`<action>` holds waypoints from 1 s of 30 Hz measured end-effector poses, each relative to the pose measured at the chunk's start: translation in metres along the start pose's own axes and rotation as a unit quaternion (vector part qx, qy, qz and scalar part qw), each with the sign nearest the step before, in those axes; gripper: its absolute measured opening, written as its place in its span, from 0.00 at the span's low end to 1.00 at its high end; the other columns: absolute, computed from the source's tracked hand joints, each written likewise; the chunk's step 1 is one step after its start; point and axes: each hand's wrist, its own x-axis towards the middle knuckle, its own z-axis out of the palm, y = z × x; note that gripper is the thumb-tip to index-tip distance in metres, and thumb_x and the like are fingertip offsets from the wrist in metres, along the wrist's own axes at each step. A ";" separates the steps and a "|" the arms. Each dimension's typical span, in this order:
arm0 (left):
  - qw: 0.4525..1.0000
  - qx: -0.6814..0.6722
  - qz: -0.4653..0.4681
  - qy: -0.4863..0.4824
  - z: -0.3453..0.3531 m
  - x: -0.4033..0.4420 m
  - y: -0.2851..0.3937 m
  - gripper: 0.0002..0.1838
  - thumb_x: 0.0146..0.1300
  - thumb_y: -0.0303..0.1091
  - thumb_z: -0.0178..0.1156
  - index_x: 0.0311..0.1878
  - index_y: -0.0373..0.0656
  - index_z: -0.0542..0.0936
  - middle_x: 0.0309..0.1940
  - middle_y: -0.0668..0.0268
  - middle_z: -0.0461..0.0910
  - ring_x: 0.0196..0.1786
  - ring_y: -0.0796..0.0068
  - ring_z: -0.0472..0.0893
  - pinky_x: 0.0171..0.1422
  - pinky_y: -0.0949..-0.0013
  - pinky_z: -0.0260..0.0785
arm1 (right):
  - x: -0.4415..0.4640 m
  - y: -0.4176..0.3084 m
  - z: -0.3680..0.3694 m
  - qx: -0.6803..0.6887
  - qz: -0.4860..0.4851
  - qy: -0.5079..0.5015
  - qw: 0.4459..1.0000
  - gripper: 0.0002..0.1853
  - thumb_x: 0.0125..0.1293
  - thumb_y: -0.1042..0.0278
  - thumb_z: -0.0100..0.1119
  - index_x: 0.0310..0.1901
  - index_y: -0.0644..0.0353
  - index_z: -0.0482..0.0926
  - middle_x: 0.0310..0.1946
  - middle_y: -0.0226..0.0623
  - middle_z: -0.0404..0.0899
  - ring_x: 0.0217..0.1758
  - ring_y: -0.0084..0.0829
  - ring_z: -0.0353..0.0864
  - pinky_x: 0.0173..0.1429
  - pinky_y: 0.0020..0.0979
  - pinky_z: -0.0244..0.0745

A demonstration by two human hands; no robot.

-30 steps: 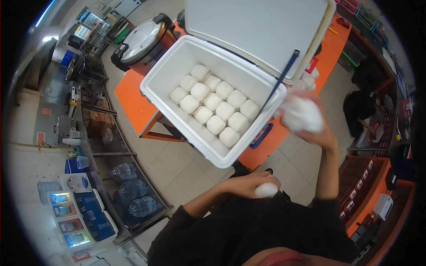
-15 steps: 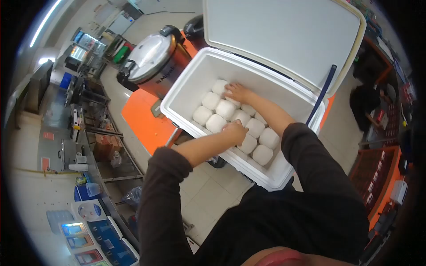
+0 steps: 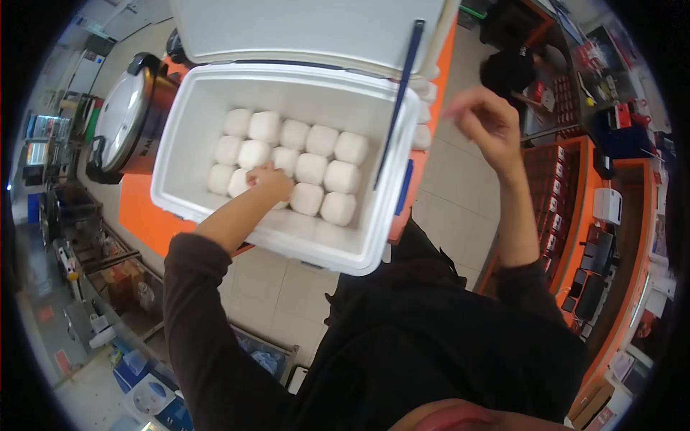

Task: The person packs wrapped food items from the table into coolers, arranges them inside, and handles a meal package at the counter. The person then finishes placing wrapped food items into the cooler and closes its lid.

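Inside the white cooler box (image 3: 167,176) sit several white rounded lumps (image 3: 310,169), packed side by side in rows. What they are made of I cannot make out. My left hand (image 3: 272,184) reaches in over the near row, its fingers curled against one white lump (image 3: 239,184) and partly hiding those beneath. Raised in the air past the cooler's right end, my right hand (image 3: 492,129) is smeared by motion. Its fingers are loosely bent and apart, with nothing visible in them. More white lumps (image 3: 422,115) stand outside the cooler, close to that end.
The cooler's lid (image 3: 302,29) stands open at the back, with a dark strap (image 3: 399,104) across the right side. A large metal-lidded pot (image 3: 123,122) is to the left on the orange table (image 3: 147,208). Another person (image 3: 512,72) works at the far right.
My right hand has left the cooler and swung out to the right. My left hand stays among the lumps. The view has turned, bringing the outside lumps into sight.
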 end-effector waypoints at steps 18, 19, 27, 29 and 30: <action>0.634 -0.635 0.038 0.440 -0.094 -0.107 0.301 0.36 0.62 0.41 0.64 0.68 0.38 0.59 0.62 0.51 0.66 0.57 0.53 0.73 0.62 0.56 0.65 | -0.148 0.269 0.002 -0.013 0.370 -0.107 0.923 0.27 0.59 0.59 0.63 0.61 0.46 0.69 0.58 0.54 0.61 0.60 0.51 0.63 0.61 0.48 0.65; 0.547 -0.734 0.060 0.398 -0.093 -0.082 0.327 0.37 0.61 0.37 0.65 0.69 0.40 0.57 0.62 0.52 0.65 0.57 0.57 0.74 0.57 0.61 0.70 | -0.144 0.245 -0.015 -0.010 0.369 -0.120 0.922 0.27 0.59 0.59 0.63 0.61 0.46 0.69 0.58 0.54 0.61 0.60 0.51 0.63 0.61 0.48 0.65; 0.166 -0.934 0.152 0.279 -0.143 -0.190 0.230 0.36 0.50 0.26 0.69 0.62 0.41 0.63 0.53 0.57 0.72 0.55 0.61 0.75 0.52 0.57 0.77 | -0.044 0.286 -0.040 -0.136 0.094 -0.174 0.971 0.23 0.67 0.60 0.48 0.64 0.47 0.67 0.61 0.42 0.65 0.65 0.46 0.64 0.56 0.45 0.66; 0.246 -0.886 0.069 0.387 -0.115 -0.209 0.190 0.38 0.44 0.34 0.72 0.60 0.34 0.68 0.49 0.57 0.78 0.53 0.65 0.78 0.57 0.64 0.72 | -0.042 0.352 -0.007 -0.479 -0.172 -0.171 0.844 0.23 0.62 0.63 0.51 0.61 0.43 0.70 0.62 0.37 0.65 0.68 0.47 0.61 0.54 0.44 0.66; 0.276 -0.867 0.036 0.412 -0.116 -0.224 0.162 0.37 0.46 0.34 0.72 0.60 0.33 0.69 0.49 0.57 0.78 0.52 0.66 0.79 0.57 0.64 0.72 | -0.038 0.368 0.002 -0.470 -0.184 -0.164 0.847 0.23 0.62 0.63 0.51 0.61 0.43 0.70 0.62 0.37 0.65 0.68 0.47 0.61 0.54 0.44 0.66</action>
